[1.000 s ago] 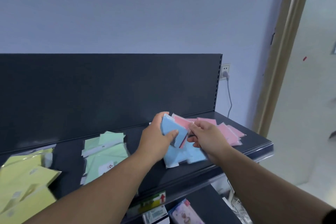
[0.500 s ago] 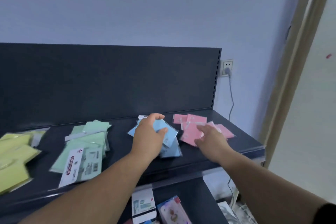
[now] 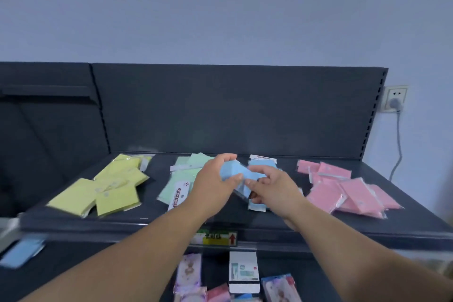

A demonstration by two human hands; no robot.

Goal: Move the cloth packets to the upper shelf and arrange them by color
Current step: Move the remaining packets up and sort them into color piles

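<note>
The upper shelf (image 3: 245, 222) carries four colour groups in a row; the yellow packets (image 3: 110, 186) lie at the left, the green packets (image 3: 182, 179) just beside them, the blue pile (image 3: 263, 163) in the middle and the pink packets (image 3: 343, 186) at the right, each group loosely overlapped. Both hands meet above the middle of the shelf, between the green and blue groups; the left hand (image 3: 215, 186) has its fingers and thumb curled round a blue packet (image 3: 231, 170), holding it raised off the shelf; the right hand (image 3: 272, 189) pinches the same packet's near end between thumb and fingers, though blur hides whether it holds one packet or several. More blue shows under the right hand, lying on the shelf. A price label (image 3: 215, 238) sits on the shelf's front edge. On the lower shelf a white box (image 3: 244, 272) stands among patterned packs; a loose blue packet (image 3: 22, 252) lies far to the left, blurred. A wall socket (image 3: 394, 98) with a plug in it sits right of the shelf's back panel.
</note>
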